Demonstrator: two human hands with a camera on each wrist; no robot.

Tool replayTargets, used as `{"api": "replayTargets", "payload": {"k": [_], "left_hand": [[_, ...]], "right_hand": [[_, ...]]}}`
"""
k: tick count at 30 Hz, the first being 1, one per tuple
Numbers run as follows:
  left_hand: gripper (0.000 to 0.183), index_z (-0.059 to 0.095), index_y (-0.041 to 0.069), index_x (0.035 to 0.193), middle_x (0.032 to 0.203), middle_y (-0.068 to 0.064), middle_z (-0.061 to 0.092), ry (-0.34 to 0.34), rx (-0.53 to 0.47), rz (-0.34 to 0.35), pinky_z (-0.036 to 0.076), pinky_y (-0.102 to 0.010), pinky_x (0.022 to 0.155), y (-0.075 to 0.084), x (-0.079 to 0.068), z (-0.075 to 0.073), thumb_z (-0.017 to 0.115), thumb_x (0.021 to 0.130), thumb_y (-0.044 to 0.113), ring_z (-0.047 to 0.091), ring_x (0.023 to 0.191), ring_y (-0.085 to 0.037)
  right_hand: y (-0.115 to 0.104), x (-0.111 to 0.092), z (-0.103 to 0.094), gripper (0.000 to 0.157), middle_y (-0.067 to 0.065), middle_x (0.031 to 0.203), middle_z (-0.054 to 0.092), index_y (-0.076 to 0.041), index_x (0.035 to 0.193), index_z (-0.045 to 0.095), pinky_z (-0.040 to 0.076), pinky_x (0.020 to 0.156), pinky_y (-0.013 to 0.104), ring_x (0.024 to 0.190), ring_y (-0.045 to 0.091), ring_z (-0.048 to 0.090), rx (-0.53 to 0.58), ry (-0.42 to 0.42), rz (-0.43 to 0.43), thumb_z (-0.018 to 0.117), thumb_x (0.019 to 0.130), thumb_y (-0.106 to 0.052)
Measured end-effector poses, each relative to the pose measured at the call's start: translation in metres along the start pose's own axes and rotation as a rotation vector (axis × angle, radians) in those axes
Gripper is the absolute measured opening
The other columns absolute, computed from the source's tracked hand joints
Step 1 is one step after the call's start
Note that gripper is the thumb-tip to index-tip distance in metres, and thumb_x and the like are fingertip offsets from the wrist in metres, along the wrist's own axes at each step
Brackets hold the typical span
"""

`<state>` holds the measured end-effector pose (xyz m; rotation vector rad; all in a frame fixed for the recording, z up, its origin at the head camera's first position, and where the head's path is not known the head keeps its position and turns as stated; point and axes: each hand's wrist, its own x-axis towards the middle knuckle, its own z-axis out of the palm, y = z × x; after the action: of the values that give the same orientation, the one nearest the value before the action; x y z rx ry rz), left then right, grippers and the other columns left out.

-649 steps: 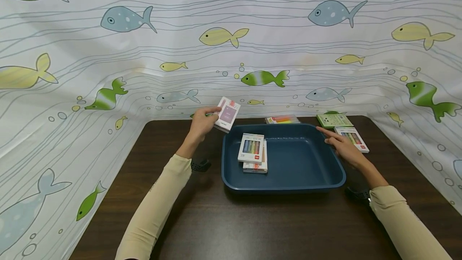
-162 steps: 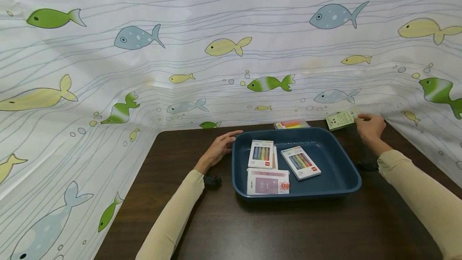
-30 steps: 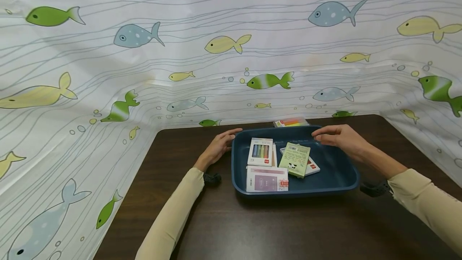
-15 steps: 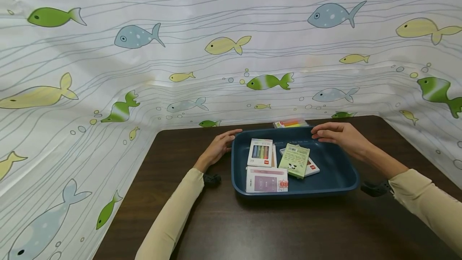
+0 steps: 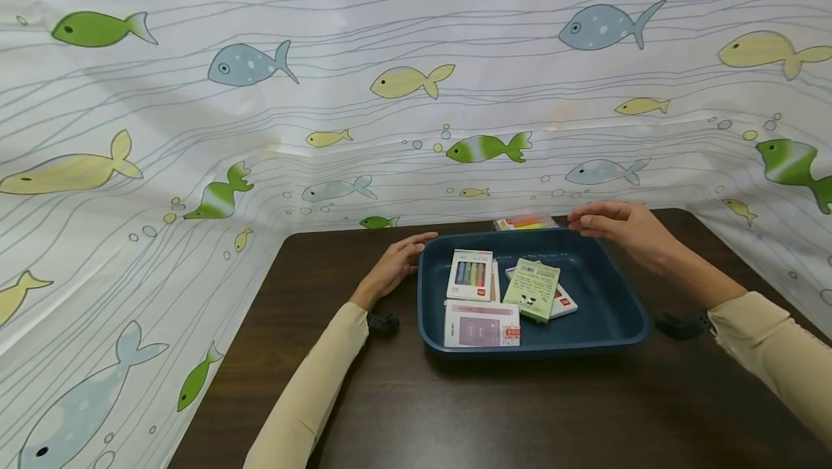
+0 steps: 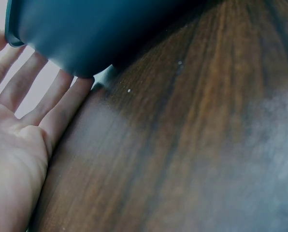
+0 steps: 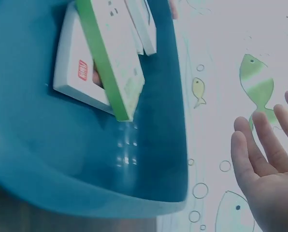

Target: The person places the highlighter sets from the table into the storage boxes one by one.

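Note:
A blue tray (image 5: 601, 313) sits on the dark wooden table. My left hand (image 5: 388, 270) is at its left side, the extended fingers touching the outer wall in the left wrist view. Held above the tray's back right rim, my right hand (image 5: 620, 227) has loosely bent fingers and nothing in them. Inside the tray, a green box (image 5: 533, 290) with a panda print lies across a white box (image 5: 564, 303), covering much of it. To the left are a white box of coloured sticks (image 5: 470, 275), partly over another box, and a white-and-purple box (image 5: 481, 324).
Behind the tray, a clear pack of bright coloured pens (image 5: 526, 222) lies near the wall. A fish-printed sheet (image 5: 403, 115) encloses the back and sides of the table (image 5: 455, 411).
Since the oldest frame, the purple box, the right-hand white box and the green box have come into the tray. In the last half second my right hand has risen slightly back and right.

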<state>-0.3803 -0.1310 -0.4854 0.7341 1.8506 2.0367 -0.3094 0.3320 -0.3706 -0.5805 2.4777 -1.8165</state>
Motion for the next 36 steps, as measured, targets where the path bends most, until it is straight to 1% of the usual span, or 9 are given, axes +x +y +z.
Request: {"api": "replayTargets", "payload": {"k": [4, 10, 15, 17, 23, 25, 28, 32, 36], "left_hand": [[0.041, 0.053, 0.015, 0.151, 0.147, -0.010, 0.054, 0.007, 0.002, 0.002, 0.048, -0.048, 0.101, 0.003, 0.000, -0.001, 0.047, 0.110, 0.022, 0.055, 0.128, -0.032], [0.043, 0.050, 0.011, 0.152, 0.147, -0.010, 0.053, 0.011, 0.000, -0.001, 0.048, -0.048, 0.101, 0.003, -0.001, -0.001, 0.046, 0.110, 0.021, 0.055, 0.129, -0.031], [0.042, 0.051, 0.013, 0.151, 0.146, -0.010, 0.054, 0.011, -0.004, -0.003, 0.049, -0.048, 0.100, -0.001, -0.001, 0.000, 0.047, 0.110, 0.022, 0.055, 0.128, -0.031], [0.043, 0.052, 0.014, 0.151, 0.146, -0.010, 0.054, 0.007, -0.005, -0.002, 0.049, -0.048, 0.100, -0.001, -0.001, 0.000, 0.048, 0.110, 0.024, 0.055, 0.128, -0.031], [0.043, 0.052, 0.014, 0.151, 0.146, -0.010, 0.054, -0.002, 0.000, 0.002, 0.049, -0.049, 0.100, -0.002, 0.001, 0.002, 0.049, 0.109, 0.025, 0.056, 0.127, -0.031], [0.044, 0.051, 0.013, 0.152, 0.147, -0.010, 0.054, -0.005, 0.003, 0.005, 0.049, -0.049, 0.099, -0.002, 0.001, 0.001, 0.049, 0.110, 0.025, 0.056, 0.128, -0.031], [0.045, 0.050, 0.012, 0.152, 0.147, -0.010, 0.053, -0.011, 0.007, 0.008, 0.050, -0.048, 0.099, -0.001, 0.002, 0.000, 0.049, 0.110, 0.026, 0.056, 0.128, -0.032], [0.043, 0.052, 0.014, 0.151, 0.146, -0.011, 0.054, -0.005, 0.005, 0.009, 0.050, -0.047, 0.098, -0.001, 0.003, -0.001, 0.049, 0.109, 0.026, 0.056, 0.127, -0.032], [0.043, 0.052, 0.014, 0.151, 0.146, -0.010, 0.054, 0.001, 0.008, 0.003, 0.051, -0.047, 0.098, -0.002, 0.002, 0.000, 0.048, 0.110, 0.024, 0.056, 0.127, -0.031]], "right_hand": [[-0.005, 0.009, -0.006, 0.042, 0.018, 0.127, 0.066, 0.002, 0.133, 0.063, 0.050, 0.097, 0.035, 0.115, 0.025, 0.065, -0.023, 0.003, -0.008, 0.065, 0.103, -0.026], [-0.005, 0.026, -0.022, 0.043, 0.015, 0.131, 0.064, -0.002, 0.135, 0.063, 0.052, 0.093, 0.026, 0.112, 0.016, 0.066, -0.119, -0.008, 0.015, 0.064, 0.103, -0.030], [-0.005, 0.042, -0.037, 0.043, 0.015, 0.133, 0.063, 0.000, 0.135, 0.062, 0.053, 0.091, 0.026, 0.112, 0.014, 0.066, -0.154, -0.016, 0.012, 0.064, 0.103, -0.029], [-0.004, 0.046, -0.043, 0.045, 0.010, 0.130, 0.065, 0.001, 0.135, 0.062, 0.053, 0.089, 0.025, 0.111, 0.013, 0.066, -0.165, -0.004, 0.010, 0.065, 0.102, -0.029], [0.000, 0.055, -0.061, 0.048, 0.002, 0.125, 0.068, 0.005, 0.137, 0.059, 0.054, 0.085, 0.023, 0.110, 0.012, 0.066, -0.103, 0.042, 0.000, 0.065, 0.102, -0.027], [0.002, 0.057, -0.063, 0.048, 0.003, 0.126, 0.067, 0.006, 0.137, 0.059, 0.054, 0.086, 0.025, 0.111, 0.013, 0.066, -0.075, 0.043, 0.004, 0.065, 0.102, -0.026], [0.006, 0.060, -0.062, 0.048, 0.004, 0.127, 0.067, 0.006, 0.137, 0.058, 0.055, 0.086, 0.026, 0.111, 0.012, 0.066, -0.075, 0.027, 0.019, 0.064, 0.102, -0.026], [0.015, 0.064, -0.055, 0.049, 0.006, 0.130, 0.065, 0.004, 0.138, 0.058, 0.054, 0.088, 0.025, 0.111, 0.010, 0.065, -0.132, -0.016, 0.040, 0.063, 0.103, -0.030], [0.030, 0.067, -0.048, 0.050, 0.013, 0.138, 0.059, 0.003, 0.140, 0.057, 0.053, 0.093, 0.032, 0.115, 0.014, 0.063, -0.182, -0.072, 0.064, 0.064, 0.103, -0.030]]}}
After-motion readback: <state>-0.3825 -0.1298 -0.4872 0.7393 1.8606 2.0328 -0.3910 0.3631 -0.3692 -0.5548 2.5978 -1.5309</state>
